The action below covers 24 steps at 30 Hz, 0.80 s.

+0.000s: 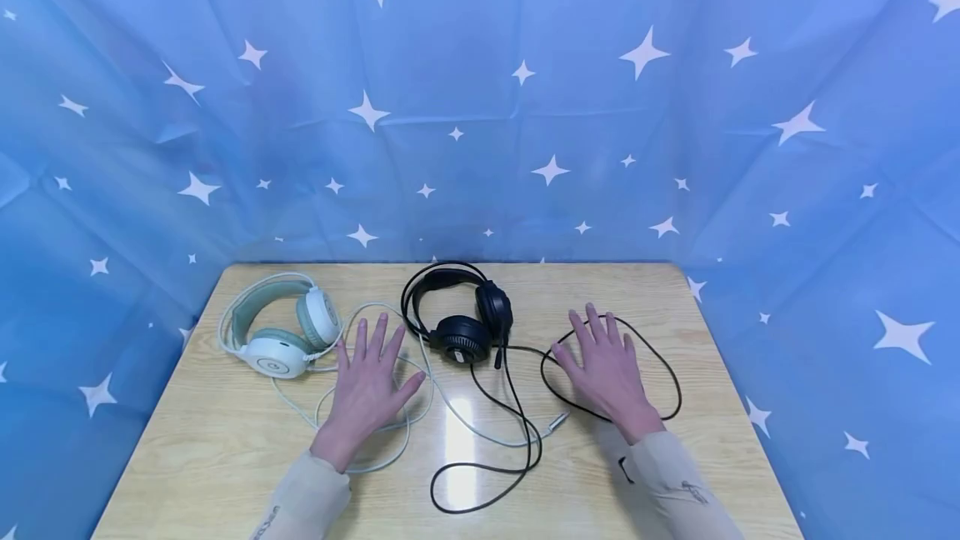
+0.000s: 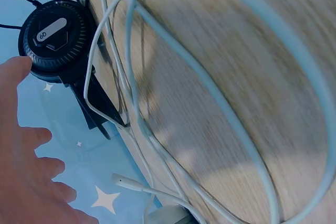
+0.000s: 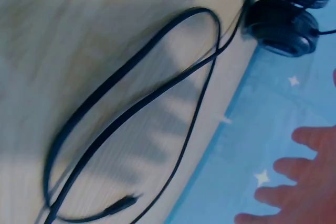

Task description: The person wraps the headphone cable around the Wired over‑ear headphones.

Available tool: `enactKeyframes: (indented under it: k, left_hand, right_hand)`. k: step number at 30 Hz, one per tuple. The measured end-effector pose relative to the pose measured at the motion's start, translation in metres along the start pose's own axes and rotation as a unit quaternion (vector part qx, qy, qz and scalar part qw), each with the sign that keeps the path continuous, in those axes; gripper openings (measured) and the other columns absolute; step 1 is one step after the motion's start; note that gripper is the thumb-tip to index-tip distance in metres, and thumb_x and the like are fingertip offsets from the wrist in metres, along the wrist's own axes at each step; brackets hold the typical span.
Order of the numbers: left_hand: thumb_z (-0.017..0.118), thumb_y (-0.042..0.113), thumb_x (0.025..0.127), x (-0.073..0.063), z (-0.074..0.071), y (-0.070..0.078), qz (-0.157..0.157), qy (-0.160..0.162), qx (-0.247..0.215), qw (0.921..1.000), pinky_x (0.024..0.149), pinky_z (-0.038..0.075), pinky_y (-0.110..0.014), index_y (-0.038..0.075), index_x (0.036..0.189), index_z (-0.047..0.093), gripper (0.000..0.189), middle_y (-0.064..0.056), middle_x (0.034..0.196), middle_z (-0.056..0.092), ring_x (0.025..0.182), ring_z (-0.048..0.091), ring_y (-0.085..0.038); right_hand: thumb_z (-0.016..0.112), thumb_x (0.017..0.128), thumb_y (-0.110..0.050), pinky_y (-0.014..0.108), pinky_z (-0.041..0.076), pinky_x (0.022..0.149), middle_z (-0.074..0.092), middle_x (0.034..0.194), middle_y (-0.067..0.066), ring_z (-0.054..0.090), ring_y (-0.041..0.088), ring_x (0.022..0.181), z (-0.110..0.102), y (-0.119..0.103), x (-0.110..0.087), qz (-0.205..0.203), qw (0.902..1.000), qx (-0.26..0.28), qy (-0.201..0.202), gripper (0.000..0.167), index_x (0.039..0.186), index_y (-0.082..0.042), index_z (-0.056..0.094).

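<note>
My left hand [image 1: 365, 390] is spread flat, palm down, over the coiled white cable [image 1: 386, 463], and it grips nothing. To its left lies a white and pale green headset [image 1: 273, 354]. A black headset [image 1: 459, 338] with a short boom microphone rests between my hands at the back of the table. My right hand [image 1: 606, 369], fingers also spread, is above a loop of black cable [image 1: 670, 369]. In the right wrist view, this black cable [image 3: 126, 114] crosses itself beside the fingers. The left wrist view has my thumb overlapping a black ear cup [image 2: 58, 38].
A wooden table [image 1: 187, 448] bears both headsets. Near its middle lies a metal USB plug [image 1: 557, 422] at the white cable's end. More black cable [image 1: 480, 511] loops toward the front, crossing the white one. A blue curtain [image 1: 480, 148] with white stars hangs behind and at both sides.
</note>
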State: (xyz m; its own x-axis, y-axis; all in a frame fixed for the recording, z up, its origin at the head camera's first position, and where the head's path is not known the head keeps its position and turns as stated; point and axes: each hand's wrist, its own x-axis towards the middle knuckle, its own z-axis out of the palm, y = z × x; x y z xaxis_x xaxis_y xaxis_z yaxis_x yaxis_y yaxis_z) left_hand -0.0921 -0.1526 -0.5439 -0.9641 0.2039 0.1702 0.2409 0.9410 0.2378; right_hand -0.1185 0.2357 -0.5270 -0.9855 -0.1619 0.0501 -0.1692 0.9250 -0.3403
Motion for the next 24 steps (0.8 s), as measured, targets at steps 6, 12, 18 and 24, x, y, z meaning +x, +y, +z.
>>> enactKeyframes:
  k: [6, 12, 18, 24]
  left_hand:
    - [0.060, 0.062, 0.095, 0.002, 0.001, 0.002, -0.008, -0.002, -0.012, 0.9999, 0.115, 0.014, -0.076, 0.012, 0.159, 0.041, 0.083, -0.018, 0.169, 0.022, 0.155, 0.013, -0.047]
    - [0.063, 0.059, 0.095, 0.002, 0.000, 0.003, -0.009, 0.006, -0.012, 0.9999, 0.114, 0.015, -0.076, 0.012, 0.158, 0.041, 0.083, -0.019, 0.168, 0.024, 0.153, 0.017, -0.048]
    - [0.061, 0.060, 0.095, 0.000, -0.002, 0.006, -0.013, 0.000, -0.022, 0.9997, 0.116, 0.012, -0.074, 0.012, 0.159, 0.040, 0.083, -0.016, 0.170, 0.020, 0.155, 0.012, -0.045]
    - [0.062, 0.060, 0.095, 0.000, -0.006, 0.007, -0.017, 0.005, -0.024, 0.9996, 0.118, 0.012, -0.072, 0.011, 0.159, 0.041, 0.083, -0.016, 0.170, 0.020, 0.155, 0.014, -0.045]
  right_hand:
    - [0.031, 0.104, -0.067, 0.068, 0.022, 0.117, 0.019, 0.169, 0.021, 0.018, 0.048, 0.153, 0.005, -0.022, 0.023, 0.015, 0.9939, 0.099, -0.046, 0.082, 0.164, -0.011, 0.028]
    - [0.033, 0.103, -0.069, 0.060, 0.029, 0.118, 0.031, 0.165, 0.018, 0.035, 0.040, 0.148, 0.010, -0.049, 0.049, 0.063, 0.9621, 0.247, -0.097, 0.083, 0.163, -0.012, 0.028]
    - [0.031, 0.099, -0.077, 0.059, 0.039, 0.111, 0.046, 0.153, 0.023, 0.050, 0.041, 0.135, 0.016, -0.068, 0.068, 0.124, 0.9323, 0.308, -0.145, 0.093, 0.164, -0.011, 0.025]
    - [0.035, 0.095, -0.081, 0.051, 0.054, 0.096, 0.043, 0.155, 0.020, 0.066, 0.037, 0.107, 0.026, -0.075, 0.076, 0.178, 0.8892, 0.386, -0.170, 0.097, 0.163, -0.012, 0.027]
